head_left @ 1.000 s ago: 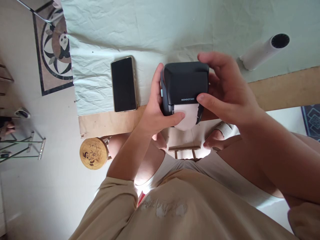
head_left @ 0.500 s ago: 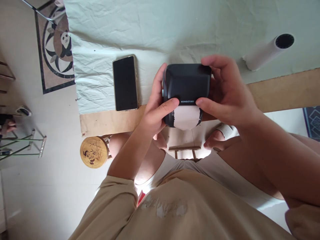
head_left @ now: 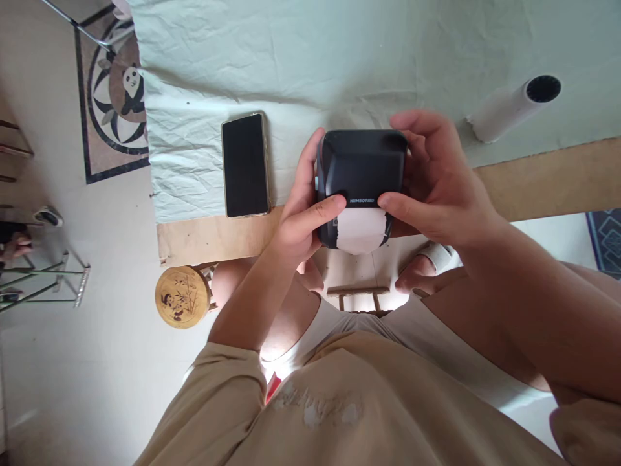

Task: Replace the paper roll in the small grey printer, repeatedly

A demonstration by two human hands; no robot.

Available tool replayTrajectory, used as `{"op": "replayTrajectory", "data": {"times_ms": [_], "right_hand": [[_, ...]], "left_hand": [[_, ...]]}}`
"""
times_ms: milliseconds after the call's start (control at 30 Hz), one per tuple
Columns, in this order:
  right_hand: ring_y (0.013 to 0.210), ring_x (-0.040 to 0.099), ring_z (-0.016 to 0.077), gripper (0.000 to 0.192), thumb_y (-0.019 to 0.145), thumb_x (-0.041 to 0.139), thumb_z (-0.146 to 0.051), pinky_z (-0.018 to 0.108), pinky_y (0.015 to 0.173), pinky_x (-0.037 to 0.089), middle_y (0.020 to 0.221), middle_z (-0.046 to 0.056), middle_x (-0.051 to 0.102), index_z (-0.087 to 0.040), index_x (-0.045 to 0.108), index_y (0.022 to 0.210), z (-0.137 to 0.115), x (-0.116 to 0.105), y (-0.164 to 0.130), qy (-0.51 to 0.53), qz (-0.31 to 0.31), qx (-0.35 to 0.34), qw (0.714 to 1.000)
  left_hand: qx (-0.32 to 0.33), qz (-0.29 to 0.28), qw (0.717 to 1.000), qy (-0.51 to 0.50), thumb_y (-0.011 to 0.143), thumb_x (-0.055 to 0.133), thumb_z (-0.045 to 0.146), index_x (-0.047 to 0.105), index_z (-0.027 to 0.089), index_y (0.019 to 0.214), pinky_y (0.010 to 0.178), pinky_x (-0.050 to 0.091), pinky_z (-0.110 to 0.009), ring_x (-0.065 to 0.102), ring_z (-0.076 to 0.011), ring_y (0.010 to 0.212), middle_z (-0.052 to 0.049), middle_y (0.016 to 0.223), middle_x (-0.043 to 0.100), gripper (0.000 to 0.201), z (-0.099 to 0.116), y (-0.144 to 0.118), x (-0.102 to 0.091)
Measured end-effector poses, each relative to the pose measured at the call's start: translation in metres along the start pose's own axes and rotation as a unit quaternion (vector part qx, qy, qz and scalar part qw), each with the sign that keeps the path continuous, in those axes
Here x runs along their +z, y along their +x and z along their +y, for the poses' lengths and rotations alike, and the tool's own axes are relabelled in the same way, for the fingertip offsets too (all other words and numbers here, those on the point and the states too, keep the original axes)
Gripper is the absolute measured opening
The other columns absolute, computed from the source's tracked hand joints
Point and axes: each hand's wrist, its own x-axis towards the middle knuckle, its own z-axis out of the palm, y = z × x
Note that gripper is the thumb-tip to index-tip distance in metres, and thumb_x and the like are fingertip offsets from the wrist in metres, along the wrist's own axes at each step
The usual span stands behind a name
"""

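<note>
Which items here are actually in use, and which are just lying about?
In use:
- black label printer, gripped by left hand and right hand
- white label paper sticking out of its front, between both thumbs

Lying about:
- phone, screen dark, on the pale cloth
- white tube on the cloth
- round panda stool on the floor

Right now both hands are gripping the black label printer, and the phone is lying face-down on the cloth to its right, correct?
Not quite. The head view shows the phone on the cloth left of the black label printer, not right. Left hand and right hand do grip it.
</note>
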Motion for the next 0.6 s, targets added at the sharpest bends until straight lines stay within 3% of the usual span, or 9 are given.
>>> {"op": "replayTrajectory", "data": {"times_ms": [133,267,367,467,600], "right_hand": [[0.081,0.054,0.0108,0.052,0.084,0.064,-0.042,0.024,0.064,0.051,0.109,0.001,0.057,-0.036,0.040,0.130,-0.002,0.000,-0.002,0.012,0.004,-0.007,1.000],[0.080,0.054,0.0112,0.044,0.088,0.058,-0.041,0.025,0.066,0.052,0.101,0.001,0.058,-0.037,0.043,0.130,-0.002,0.001,-0.003,0.026,0.018,-0.005,0.999],[0.086,0.057,0.0119,0.044,0.090,0.054,-0.042,0.027,0.071,0.054,0.113,0.001,0.059,-0.037,0.044,0.133,-0.002,0.003,-0.004,0.021,0.030,-0.002,0.999],[0.105,0.058,0.0158,0.046,0.091,0.050,-0.044,0.033,0.088,0.057,0.130,0.001,0.055,-0.039,0.043,0.137,-0.002,0.004,-0.004,0.004,0.036,-0.021,0.999],[0.117,0.055,0.0186,0.051,0.089,0.051,-0.044,0.037,0.099,0.055,0.130,0.000,0.054,-0.044,0.042,0.139,-0.005,0.004,-0.005,-0.020,0.029,-0.032,0.999]], "left_hand": [[0.018,0.002,1.000,0.009,0.082,0.067,0.042,0.042,0.038,0.139,0.117,0.045,-0.037,0.044,-0.0248,0.146,0.004,0.146,0.052,0.063,-0.001,-0.001,0.002],[0.017,0.030,0.998,-0.048,0.093,0.049,0.047,0.050,0.035,0.132,0.122,0.040,-0.036,0.045,-0.0195,0.146,0.006,0.138,0.057,0.040,-0.001,0.000,0.009],[-0.002,0.067,0.996,-0.066,0.096,0.043,0.046,0.053,0.032,0.126,0.123,0.040,-0.038,0.044,-0.0188,0.147,0.005,0.132,0.062,0.034,-0.001,0.002,0.011],[-0.039,0.092,0.993,-0.064,0.094,0.045,0.051,0.058,0.026,0.114,0.123,0.040,-0.038,0.038,-0.0208,0.151,-0.001,0.132,0.065,0.035,-0.002,0.005,0.010],[-0.050,0.105,0.991,-0.058,0.093,0.046,0.051,0.063,0.023,0.104,0.125,0.038,-0.039,0.041,-0.0219,0.149,-0.004,0.119,0.072,0.034,-0.004,0.006,0.009]]}}
